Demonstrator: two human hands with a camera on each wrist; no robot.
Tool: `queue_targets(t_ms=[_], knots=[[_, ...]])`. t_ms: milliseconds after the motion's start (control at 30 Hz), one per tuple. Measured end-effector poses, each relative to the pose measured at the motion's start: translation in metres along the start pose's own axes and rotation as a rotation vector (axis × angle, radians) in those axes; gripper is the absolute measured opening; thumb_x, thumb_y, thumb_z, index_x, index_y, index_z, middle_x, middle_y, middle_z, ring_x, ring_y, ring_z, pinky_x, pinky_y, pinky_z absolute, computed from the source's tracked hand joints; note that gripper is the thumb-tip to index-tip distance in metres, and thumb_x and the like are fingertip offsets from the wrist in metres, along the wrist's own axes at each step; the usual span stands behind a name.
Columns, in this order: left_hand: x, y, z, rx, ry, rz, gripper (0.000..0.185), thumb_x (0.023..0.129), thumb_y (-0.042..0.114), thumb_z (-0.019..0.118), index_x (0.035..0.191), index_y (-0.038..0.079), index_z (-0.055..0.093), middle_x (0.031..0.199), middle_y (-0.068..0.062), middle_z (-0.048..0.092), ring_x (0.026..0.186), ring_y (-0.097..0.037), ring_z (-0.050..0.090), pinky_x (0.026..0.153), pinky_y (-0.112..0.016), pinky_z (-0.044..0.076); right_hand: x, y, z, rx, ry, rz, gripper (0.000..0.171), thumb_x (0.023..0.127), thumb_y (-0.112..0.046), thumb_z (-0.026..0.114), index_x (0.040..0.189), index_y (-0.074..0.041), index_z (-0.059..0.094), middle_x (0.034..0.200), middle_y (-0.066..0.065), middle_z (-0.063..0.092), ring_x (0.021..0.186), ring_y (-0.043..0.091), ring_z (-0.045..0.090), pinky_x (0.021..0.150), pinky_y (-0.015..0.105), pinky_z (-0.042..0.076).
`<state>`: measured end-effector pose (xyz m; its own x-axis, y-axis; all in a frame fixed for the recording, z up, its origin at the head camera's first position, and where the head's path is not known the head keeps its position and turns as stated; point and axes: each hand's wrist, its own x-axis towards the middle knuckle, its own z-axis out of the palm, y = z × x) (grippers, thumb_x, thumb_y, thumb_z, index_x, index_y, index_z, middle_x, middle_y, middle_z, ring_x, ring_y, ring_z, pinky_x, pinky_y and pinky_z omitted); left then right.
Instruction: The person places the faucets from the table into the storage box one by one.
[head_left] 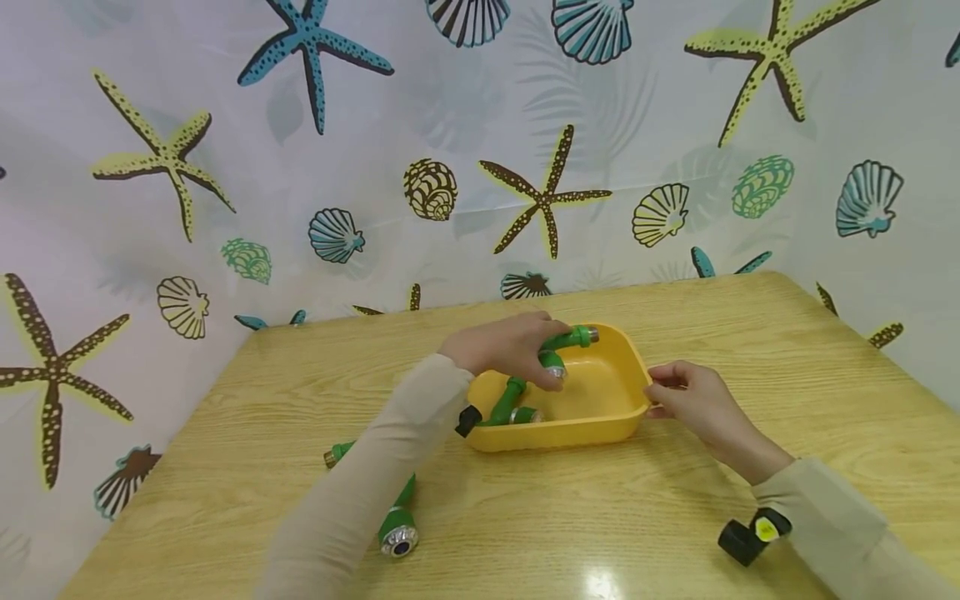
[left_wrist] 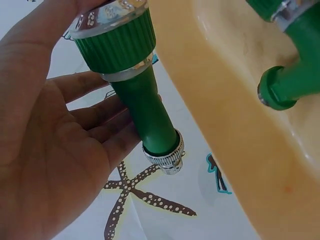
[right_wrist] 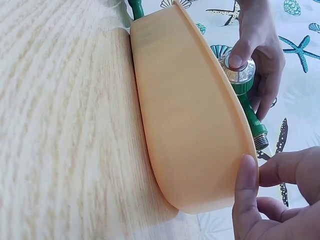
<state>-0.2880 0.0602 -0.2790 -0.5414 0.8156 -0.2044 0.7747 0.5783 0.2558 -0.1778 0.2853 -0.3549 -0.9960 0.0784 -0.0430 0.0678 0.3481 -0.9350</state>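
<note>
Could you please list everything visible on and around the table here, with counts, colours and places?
Nozzle in hand: one, green with a silver head, held over the tub.
Nozzles in tub: at least two, green, lying in its left part.
Nozzles on table: two, green, left of the tub, partly behind the left sleeve.
Tub: one, yellow, mid-table.
Table: one, light wood grain.
Backdrop: one, white with starfish and shell print, behind the table.
Wrist cameras: two, black, one on each wrist.
Left hand: its grip is around the held nozzle.
Right hand: pinches the tub's right rim.
</note>
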Motion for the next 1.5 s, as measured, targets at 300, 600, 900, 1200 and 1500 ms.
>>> queue_targets(t_ms=[300,600,900,1200,1500], knots=[[0.020,0.005,0.014,-0.001,-0.067,0.007,0.079,0.085,0.037,0.075,0.149,0.008,0.038,0.124,-0.006,0.049,0.100,-0.014,0.047,0.086,-0.025,0.041,-0.001,0.006,-0.004,0.010,0.010,0.033,0.038,0.098,-0.002,0.052,0.128,0.020,0.042,0.117,0.026,0.050,0.087,0.018,0.059,0.072,0.028,0.055],[0.031,0.005,0.019,0.025,-0.120,0.010,0.073,0.085,0.038,0.074,0.145,0.010,0.043,0.121,-0.001,0.050,0.101,-0.013,0.044,0.085,-0.025,0.040,-0.003,0.011,-0.007,0.023,0.017,0.039,0.039,0.098,-0.001,0.052,0.128,0.020,0.042,0.118,0.027,0.050,0.088,0.018,0.060,0.072,0.028,0.055],[0.037,0.011,0.009,0.063,-0.126,0.029,0.076,0.085,0.041,0.073,0.147,0.011,0.041,0.116,-0.001,0.050,0.098,-0.012,0.047,0.083,-0.026,0.040,-0.002,0.014,-0.009,0.017,0.023,0.020,0.038,0.097,-0.001,0.052,0.127,0.020,0.043,0.117,0.028,0.051,0.089,0.019,0.060,0.072,0.029,0.056],[0.046,0.013,0.007,0.157,-0.216,0.013,0.079,0.085,0.042,0.073,0.148,0.010,0.038,0.134,-0.001,0.050,0.119,-0.012,0.047,0.098,-0.028,0.040,-0.002,0.012,-0.007,0.025,0.013,-0.005,0.036,0.096,0.001,0.053,0.125,0.020,0.045,0.114,0.026,0.052,0.091,0.019,0.060,0.073,0.030,0.056],[0.058,0.012,0.004,0.129,-0.213,0.077,0.071,0.083,0.038,0.076,0.140,0.006,0.047,0.108,0.005,0.061,0.097,-0.009,0.055,0.085,-0.023,0.044,0.001,0.002,-0.003,0.059,0.015,-0.013,0.035,0.095,0.002,0.052,0.125,0.020,0.045,0.118,0.030,0.050,0.096,0.027,0.059,0.072,0.029,0.056]])
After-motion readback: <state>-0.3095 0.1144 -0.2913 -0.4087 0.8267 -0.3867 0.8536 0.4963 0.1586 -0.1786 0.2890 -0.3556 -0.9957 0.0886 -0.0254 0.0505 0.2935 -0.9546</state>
